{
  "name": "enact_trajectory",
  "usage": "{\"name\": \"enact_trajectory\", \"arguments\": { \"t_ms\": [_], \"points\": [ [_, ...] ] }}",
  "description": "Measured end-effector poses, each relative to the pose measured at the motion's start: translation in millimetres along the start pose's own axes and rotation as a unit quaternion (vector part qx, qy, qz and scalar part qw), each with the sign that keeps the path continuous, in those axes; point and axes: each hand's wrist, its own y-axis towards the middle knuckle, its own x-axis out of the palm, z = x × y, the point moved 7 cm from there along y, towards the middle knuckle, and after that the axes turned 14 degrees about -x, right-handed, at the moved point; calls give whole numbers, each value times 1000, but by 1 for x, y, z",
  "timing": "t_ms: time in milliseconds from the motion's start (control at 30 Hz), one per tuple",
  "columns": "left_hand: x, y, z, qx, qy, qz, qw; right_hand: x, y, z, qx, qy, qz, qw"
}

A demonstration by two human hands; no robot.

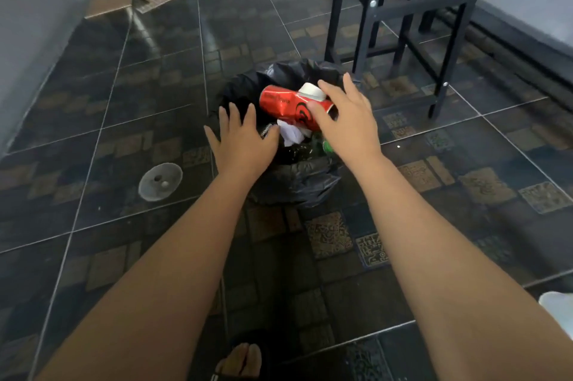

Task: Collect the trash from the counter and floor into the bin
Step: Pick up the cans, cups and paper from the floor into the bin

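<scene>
Over the black-lined bin (297,176), both hands spread their fingers and grasp nothing: the left hand (240,140) covers its near-left rim, the right hand (344,120) hides one end of the red can (293,106) inside, beside a white cup (311,92) and crumpled tissue (291,134).

tiled floor (124,86) under lined bin (297,182)

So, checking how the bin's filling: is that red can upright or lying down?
Lying down: the red can rests sideways atop trash in the bin.
</scene>
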Motion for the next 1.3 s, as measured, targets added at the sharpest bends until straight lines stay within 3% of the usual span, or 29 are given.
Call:
{"name": "enact_trajectory", "arguments": {
  "t_ms": [133,267,433,533,867,1100,1300],
  "points": [
    [-8,6,-19,-38,-79,62,994,-9,-3,19,58,-27,58,996],
    [1,16,-34,-111,-173,-8,979,-1,-11,51,185,12,8,983],
    [16,21,-49,-186,-428,-21,884,11,-13,59,242,198,27,949],
    [20,15,-49,-209,-486,-30,848,13,-19,62,252,247,47,935],
    [42,-46,16,-168,-529,-31,831,-66,-62,106,264,237,121,927],
    [72,-94,109,-109,-511,-111,846,-153,-123,163,305,197,229,903],
    [89,-100,179,-32,-490,-156,857,-193,-160,197,342,149,265,889]
  ]
}}
